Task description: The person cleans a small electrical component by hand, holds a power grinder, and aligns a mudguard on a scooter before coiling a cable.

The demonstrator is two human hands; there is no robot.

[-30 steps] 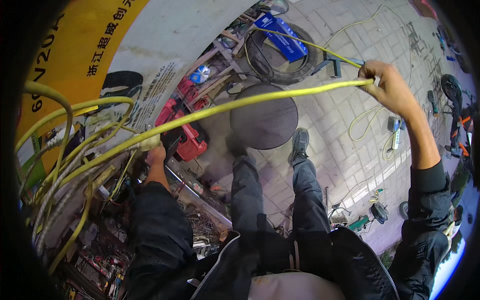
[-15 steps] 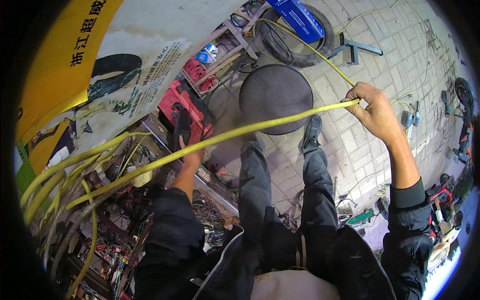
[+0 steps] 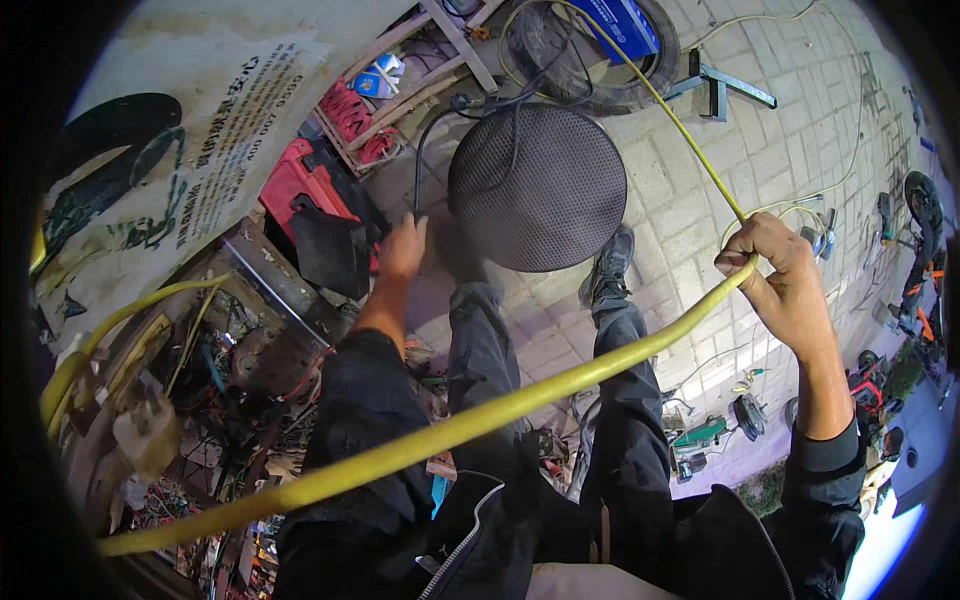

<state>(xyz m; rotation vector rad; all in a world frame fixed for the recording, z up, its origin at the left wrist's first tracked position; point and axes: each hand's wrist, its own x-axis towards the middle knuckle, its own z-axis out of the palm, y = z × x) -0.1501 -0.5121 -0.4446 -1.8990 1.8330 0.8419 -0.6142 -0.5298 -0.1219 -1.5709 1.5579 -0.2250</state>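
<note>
My right hand (image 3: 785, 275), at the right, is closed around a yellow hose (image 3: 560, 385). From this hand the hose runs down across my lap and left arm to the lower left. A thinner-looking yellow length (image 3: 690, 140) leads from the same hand up to the far side. My left hand (image 3: 402, 247) is closed on a thin black cable (image 3: 419, 175), which rises from it and curves towards a round black mesh seat (image 3: 540, 185). Its fingers are partly hidden. A black flap-like piece (image 3: 330, 250) lies just left of that hand.
A red case (image 3: 300, 185) and a wooden rack (image 3: 455, 45) stand at the left. Behind the seat lies a tyre (image 3: 660, 75) with a blue box (image 3: 615, 28) on it. Cluttered wires and scrap (image 3: 225, 440) fill the lower left. A metal stand (image 3: 718, 90) rests on the paving.
My left hand has moved up and forward from below the hose and now holds the black cable. My right hand has shifted right and down, and the hose hangs nearer my body.
</note>
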